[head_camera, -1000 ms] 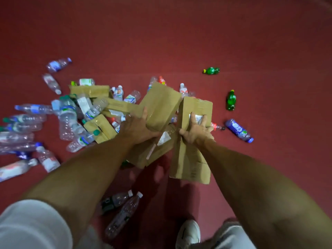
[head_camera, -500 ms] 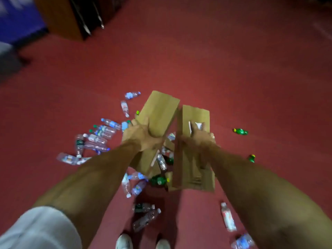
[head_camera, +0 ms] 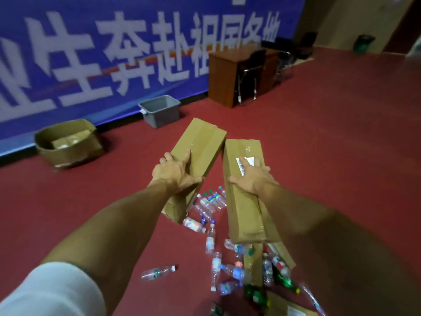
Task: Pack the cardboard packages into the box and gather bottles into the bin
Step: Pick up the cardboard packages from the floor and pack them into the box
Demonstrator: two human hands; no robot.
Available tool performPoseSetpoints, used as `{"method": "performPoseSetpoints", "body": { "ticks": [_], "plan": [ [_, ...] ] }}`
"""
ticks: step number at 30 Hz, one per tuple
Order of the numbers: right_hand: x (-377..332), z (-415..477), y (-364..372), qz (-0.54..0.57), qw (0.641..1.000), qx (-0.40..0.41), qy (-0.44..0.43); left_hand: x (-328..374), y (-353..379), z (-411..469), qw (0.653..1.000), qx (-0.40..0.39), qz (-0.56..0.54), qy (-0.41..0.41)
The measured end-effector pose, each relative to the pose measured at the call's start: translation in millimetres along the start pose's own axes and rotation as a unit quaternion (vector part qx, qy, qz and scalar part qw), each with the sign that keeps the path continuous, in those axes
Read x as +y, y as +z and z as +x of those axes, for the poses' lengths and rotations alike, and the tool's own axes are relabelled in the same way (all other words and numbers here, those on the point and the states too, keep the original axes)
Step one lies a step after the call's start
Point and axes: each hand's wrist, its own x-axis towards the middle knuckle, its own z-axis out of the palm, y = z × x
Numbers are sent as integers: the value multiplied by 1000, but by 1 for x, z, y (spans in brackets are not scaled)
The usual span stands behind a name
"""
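Head view: the left hand (head_camera: 175,173) grips the first cardboard package (head_camera: 202,142) across its middle, fingers curled over its edge, above the red floor (head_camera: 330,144). The right hand (head_camera: 250,179) clasps the second cardboard package (head_camera: 243,208) just beside it. The open box (head_camera: 73,153) and the grey bin (head_camera: 163,116) stand at the floor's far edge under the banner (head_camera: 91,53). Bottles (head_camera: 210,239) lie scattered on the floor below both hands.

Dim indoor lighting is seen. The banner (head_camera: 114,53) lettering is smeared by motion blur; edges are bent by wide-angle distortion, corners darkened.
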Motion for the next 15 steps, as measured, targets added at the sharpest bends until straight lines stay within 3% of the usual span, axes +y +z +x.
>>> {"method": "performPoseSetpoints", "body": {
  "ticks": [15],
  "plan": [
    [-396,47,76,-53,979,-63,-185,-358,-65,-8,978,40,-12,-207]
  ]
}}
